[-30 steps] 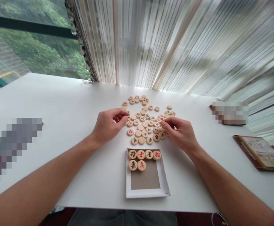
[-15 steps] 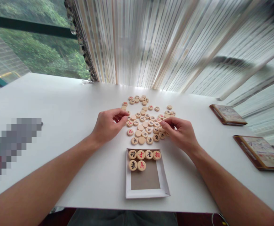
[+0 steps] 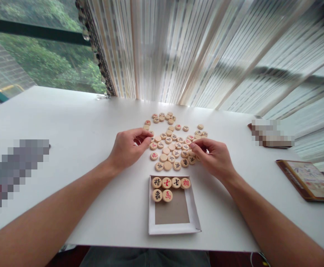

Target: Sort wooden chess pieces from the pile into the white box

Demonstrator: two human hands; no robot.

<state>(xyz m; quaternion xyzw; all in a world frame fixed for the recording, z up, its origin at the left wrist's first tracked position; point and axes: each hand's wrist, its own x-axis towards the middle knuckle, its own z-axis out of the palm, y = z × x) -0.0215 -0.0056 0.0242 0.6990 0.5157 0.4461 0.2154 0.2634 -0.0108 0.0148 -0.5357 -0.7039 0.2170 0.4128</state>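
Observation:
Several round wooden pieces with red or black characters, some blank side up, lie loosely on the white table (image 3: 75, 148). An open white box (image 3: 193, 215) in front of them holds several pieces in two rows, among them a red-marked piece (image 3: 167, 195) and a black-marked one (image 3: 156, 195). My left hand (image 3: 131, 146) rests at the left edge of the loose pieces, its fingertips pinched together. At their right side is my right hand (image 3: 213, 155), thumb and index finger curled close together beside the pieces. What either hand grips, if anything, is hidden.
Two flat brown boxes lie on the right, the nearer one (image 3: 309, 180) fully visible and the farther one (image 3: 270, 139) partly pixelated. A pixelated object (image 3: 14, 174) is at the left. Behind the table hang striped curtains (image 3: 162, 52) beside a window.

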